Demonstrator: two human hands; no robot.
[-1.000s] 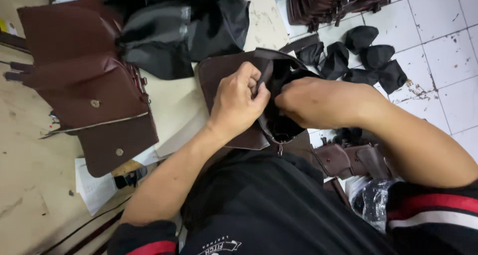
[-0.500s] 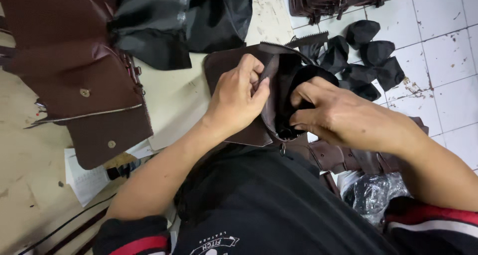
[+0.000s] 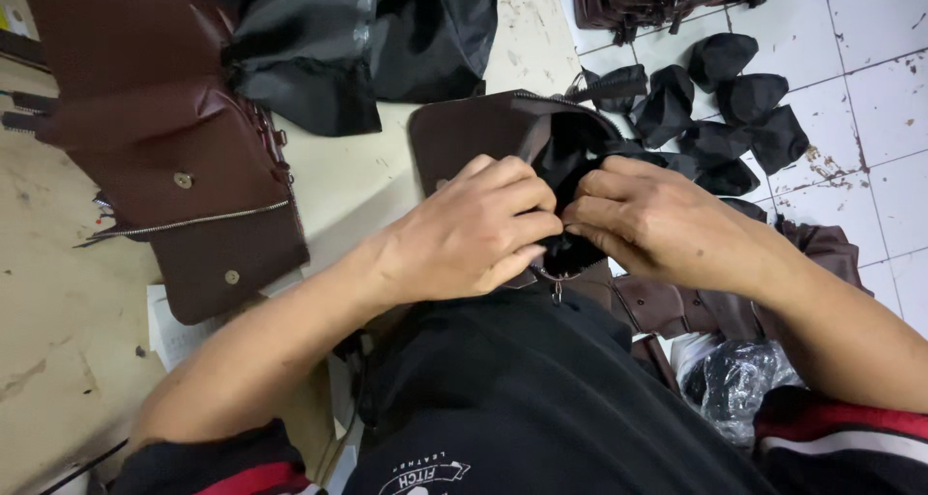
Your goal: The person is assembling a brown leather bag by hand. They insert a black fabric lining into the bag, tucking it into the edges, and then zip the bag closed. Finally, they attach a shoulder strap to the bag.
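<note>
Brown leather bag [image 3: 474, 132], zip-edged mouth open, lies at the worktop [image 3: 358, 181] edge against my torso. Black lining [image 3: 570, 161] bulges out; its lower part is hidden beneath my fingers. Left hand [image 3: 474, 234] and right hand [image 3: 657, 224] meet, both grips pinched shut on that lining. 2 stacked brown bags [image 3: 184, 166] sit left, tops cropped.

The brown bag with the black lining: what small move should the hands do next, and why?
Probably tuck the black lining deeper into the brown bag. The left hand and right hand meet at the bag's open zippered mouth, both pinching bunched lining that bulges out above the opening, so it likely needs pressing inside.
</note>
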